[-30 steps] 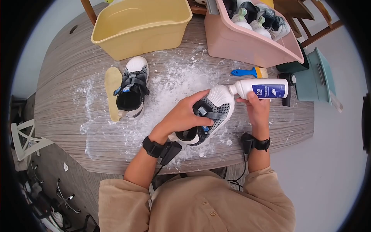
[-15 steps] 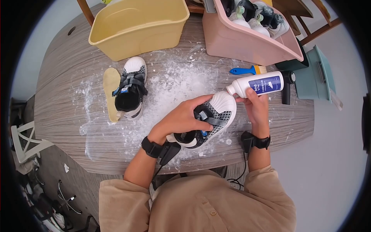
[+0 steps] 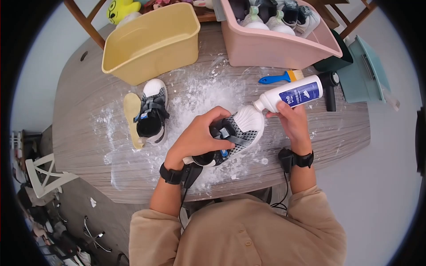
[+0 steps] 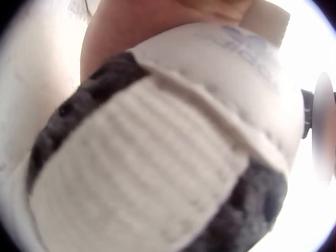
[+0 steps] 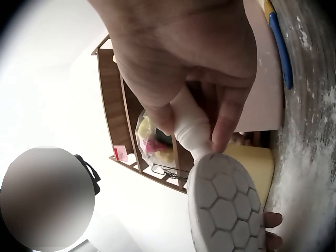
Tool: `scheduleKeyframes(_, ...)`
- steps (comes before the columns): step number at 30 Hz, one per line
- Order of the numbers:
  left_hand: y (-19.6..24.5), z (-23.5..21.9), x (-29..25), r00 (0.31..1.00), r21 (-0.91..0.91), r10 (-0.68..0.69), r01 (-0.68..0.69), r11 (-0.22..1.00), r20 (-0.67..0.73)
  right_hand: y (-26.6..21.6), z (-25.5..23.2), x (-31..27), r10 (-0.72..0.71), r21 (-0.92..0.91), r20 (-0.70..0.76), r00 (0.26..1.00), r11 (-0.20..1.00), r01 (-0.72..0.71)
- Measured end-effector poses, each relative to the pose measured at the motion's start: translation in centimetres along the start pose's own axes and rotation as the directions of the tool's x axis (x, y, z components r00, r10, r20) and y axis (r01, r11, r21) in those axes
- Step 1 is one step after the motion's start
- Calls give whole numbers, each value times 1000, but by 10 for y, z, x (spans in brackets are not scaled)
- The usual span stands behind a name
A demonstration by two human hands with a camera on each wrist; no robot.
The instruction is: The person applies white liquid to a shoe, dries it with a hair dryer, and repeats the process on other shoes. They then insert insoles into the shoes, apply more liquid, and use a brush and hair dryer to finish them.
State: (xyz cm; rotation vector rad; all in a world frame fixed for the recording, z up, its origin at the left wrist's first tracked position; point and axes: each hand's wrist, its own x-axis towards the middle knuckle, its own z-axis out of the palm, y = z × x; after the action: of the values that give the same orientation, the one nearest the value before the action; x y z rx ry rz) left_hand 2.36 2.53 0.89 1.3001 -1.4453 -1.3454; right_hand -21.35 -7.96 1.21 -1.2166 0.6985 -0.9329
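My left hand grips a black-and-white dotted shoe around its opening, toe pointing up and right. In the left wrist view the shoe's ribbed white part fills much of the picture. My right hand holds a white bottle with a blue label, tilted, its tip at the toe's edge. The right wrist view shows the right hand around the bottle neck, which meets the shoe near its hexagon-patterned sole.
A second shoe stands beside a yellow insole at left. White residue marks the table. Behind are a yellow bin and a pink bin holding shoes. A blue-handled brush and a black object lie beyond the bottle.
The head view has shifted. The bottle has tilted further, its base rising, and its tip remains near the toe. Both hands keep their holds.
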Motion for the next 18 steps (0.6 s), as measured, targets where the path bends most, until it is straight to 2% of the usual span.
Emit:
scheduleKeyframes(3,17,-6,1,1000,85,-17,18,996,-12,-4,0,1,1,-9,0,1000,1000,-1)
scheduleKeyframes(7,22,-14,4,983,430,180,-181,885,44,-2,-5,4,135,9,46,990,991,-135)
scheduleKeyframes(9,34,-16,3,996,542,67,-86,836,56,0,-3,6,158,14,59,986,987,-159)
scheduleKeyframes(10,39,-15,2,998,598,8,-43,801,61,3,-1,6,170,34,40,985,985,-172)
scheduleKeyframes(13,45,-11,-3,992,813,110,-119,570,68,1,0,8,188,69,12,982,980,-189)
scheduleKeyframes(16,54,1,-9,986,859,167,-96,503,13,3,-6,10,202,80,-20,979,977,-199)
scheduleKeyframes(18,60,10,-12,981,830,190,-74,552,-38,3,-9,11,195,84,-28,980,978,-192)
